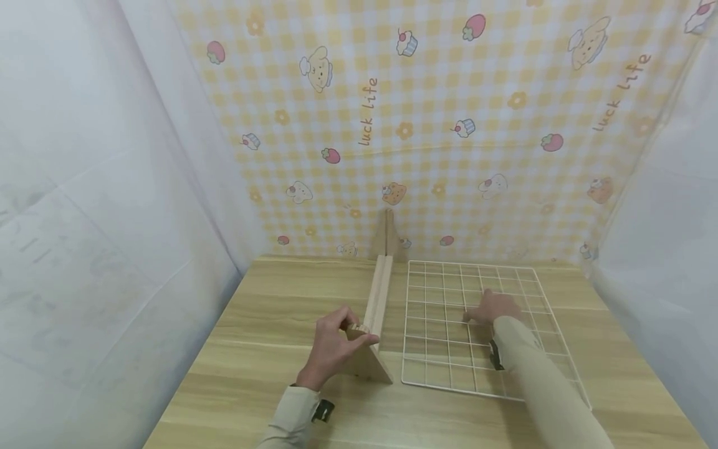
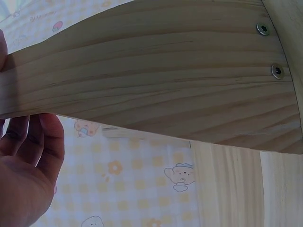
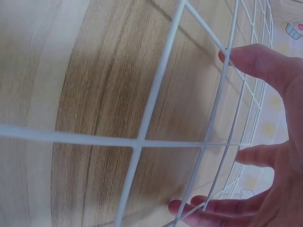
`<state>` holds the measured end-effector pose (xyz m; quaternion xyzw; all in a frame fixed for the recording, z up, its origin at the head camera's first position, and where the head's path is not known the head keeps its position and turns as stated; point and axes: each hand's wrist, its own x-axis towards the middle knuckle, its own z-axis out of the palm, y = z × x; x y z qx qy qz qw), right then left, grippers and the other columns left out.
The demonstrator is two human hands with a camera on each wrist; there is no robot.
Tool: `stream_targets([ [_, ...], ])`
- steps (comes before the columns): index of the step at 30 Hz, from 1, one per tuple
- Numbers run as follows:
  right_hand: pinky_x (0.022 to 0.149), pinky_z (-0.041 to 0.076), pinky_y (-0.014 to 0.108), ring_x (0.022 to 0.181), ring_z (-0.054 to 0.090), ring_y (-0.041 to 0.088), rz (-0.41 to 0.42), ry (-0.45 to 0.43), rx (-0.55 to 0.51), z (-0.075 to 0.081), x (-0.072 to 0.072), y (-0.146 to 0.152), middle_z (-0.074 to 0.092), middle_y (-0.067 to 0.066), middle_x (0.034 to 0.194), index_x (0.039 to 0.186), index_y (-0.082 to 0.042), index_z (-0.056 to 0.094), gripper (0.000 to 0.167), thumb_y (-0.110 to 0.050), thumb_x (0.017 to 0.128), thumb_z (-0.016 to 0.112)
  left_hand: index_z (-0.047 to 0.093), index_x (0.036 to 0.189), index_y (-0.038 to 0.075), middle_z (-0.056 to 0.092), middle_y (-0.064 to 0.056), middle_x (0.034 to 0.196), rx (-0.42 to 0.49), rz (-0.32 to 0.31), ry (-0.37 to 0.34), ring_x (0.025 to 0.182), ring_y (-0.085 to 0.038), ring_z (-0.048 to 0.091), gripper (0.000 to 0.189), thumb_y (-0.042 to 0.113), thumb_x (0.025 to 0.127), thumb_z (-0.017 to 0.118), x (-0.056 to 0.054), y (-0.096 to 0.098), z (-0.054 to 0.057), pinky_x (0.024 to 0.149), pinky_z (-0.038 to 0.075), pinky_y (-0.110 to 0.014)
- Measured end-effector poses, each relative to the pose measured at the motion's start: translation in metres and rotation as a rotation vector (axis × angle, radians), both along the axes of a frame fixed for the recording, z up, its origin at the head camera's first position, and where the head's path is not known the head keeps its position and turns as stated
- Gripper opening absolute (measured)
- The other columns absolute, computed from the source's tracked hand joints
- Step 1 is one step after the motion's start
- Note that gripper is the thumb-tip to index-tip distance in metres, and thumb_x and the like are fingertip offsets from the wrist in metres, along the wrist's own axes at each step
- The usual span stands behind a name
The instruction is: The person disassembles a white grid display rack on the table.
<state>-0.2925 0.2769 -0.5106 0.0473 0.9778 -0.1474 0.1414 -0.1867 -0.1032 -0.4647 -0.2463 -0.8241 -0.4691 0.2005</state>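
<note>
A wooden stand, its long rail (image 1: 379, 293) running front to back, rests on the table with an upright end board at each end. My left hand (image 1: 331, 346) grips the narrow top of the near end board (image 2: 156, 80), thumb and fingers on opposite edges. Two metal screws (image 2: 277, 71) show near that board's broad base. To the right, a white wire grid panel (image 1: 434, 340) lies low over the table. My right hand (image 1: 493, 308) holds it near its middle, with thumb and fingers spread across several wires and fingertips passing behind them.
Wood-grained tabletop (image 1: 247, 355) spreads under everything. At the back hangs a yellow checked cloth (image 1: 426, 168) with cartoon prints, close behind the far end board (image 1: 386, 234). White sheets (image 1: 112, 218) enclose the left and right sides.
</note>
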Motion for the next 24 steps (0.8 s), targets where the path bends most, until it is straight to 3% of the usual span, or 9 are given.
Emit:
stream_targets([
  [13, 0.055, 0.053, 0.034, 0.071, 0.060, 0.028, -0.020, -0.031, 0.010, -0.0053, -0.0063, -0.0009, 0.066, 0.024, 0.094, 0.137, 0.011, 0.044, 0.102, -0.063, 0.074, 0.073, 0.050, 0.076, 0.013, 0.064, 0.003, 0.073, -0.001, 0.008, 0.022, 0.070, 0.005, 0.050, 0.043, 0.023, 0.068, 0.091, 0.0002, 0.0030, -0.0010, 0.061, 0.051, -0.017],
  [19, 0.061, 0.056, 0.040, 0.076, 0.063, 0.034, -0.029, -0.018, 0.022, -0.0056, -0.0077, -0.0042, 0.066, 0.032, 0.096, 0.143, 0.016, 0.031, 0.111, -0.061, 0.075, 0.073, 0.050, 0.076, 0.013, 0.064, 0.003, 0.074, 0.004, 0.004, 0.031, 0.070, 0.005, 0.051, 0.043, 0.021, 0.068, 0.091, -0.0005, 0.0036, -0.0020, 0.062, 0.051, -0.017],
  [24, 0.063, 0.055, 0.042, 0.071, 0.063, 0.032, -0.024, 0.000, 0.022, -0.0040, -0.0068, -0.0065, 0.067, 0.027, 0.086, 0.145, 0.017, 0.026, 0.112, -0.058, 0.077, 0.073, 0.051, 0.076, 0.013, 0.064, 0.003, 0.074, 0.005, 0.017, 0.018, 0.070, 0.004, 0.051, 0.043, 0.023, 0.067, 0.092, -0.0012, 0.0038, -0.0022, 0.062, 0.051, -0.017],
])
